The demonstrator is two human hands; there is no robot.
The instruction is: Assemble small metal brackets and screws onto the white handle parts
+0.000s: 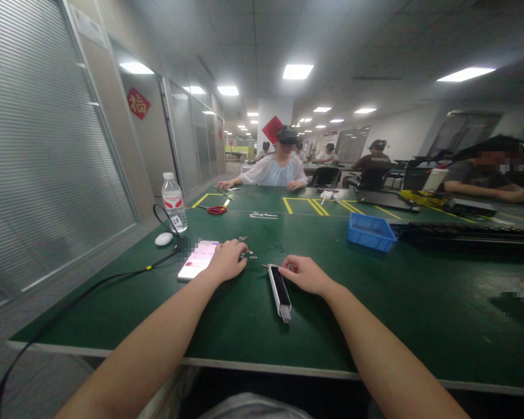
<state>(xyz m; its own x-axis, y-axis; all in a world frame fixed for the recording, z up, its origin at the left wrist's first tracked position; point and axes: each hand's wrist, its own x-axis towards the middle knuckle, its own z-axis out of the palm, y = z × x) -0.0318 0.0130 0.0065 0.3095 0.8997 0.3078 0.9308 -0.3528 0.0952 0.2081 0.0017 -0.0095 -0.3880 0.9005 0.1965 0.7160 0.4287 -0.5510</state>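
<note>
My left hand [227,260] rests knuckles-up on the green table [375,302], fingers curled down over several small metal rings [250,255]; whether it grips one is hidden. A phone [198,259] with a lit screen lies just left of that hand. My right hand [304,273] is closed in a pinch at the far end of a long white and black bar-shaped tool [280,291] that lies flat on the table. A thin metal tip sticks out beyond the tool's far end.
A water bottle [173,202], a white mouse-like object [163,238] and a black cable [113,279] are on the left. Red scissors [216,210] lie further back. A blue bin [371,231] stands at right. Other people sit at the far side and right.
</note>
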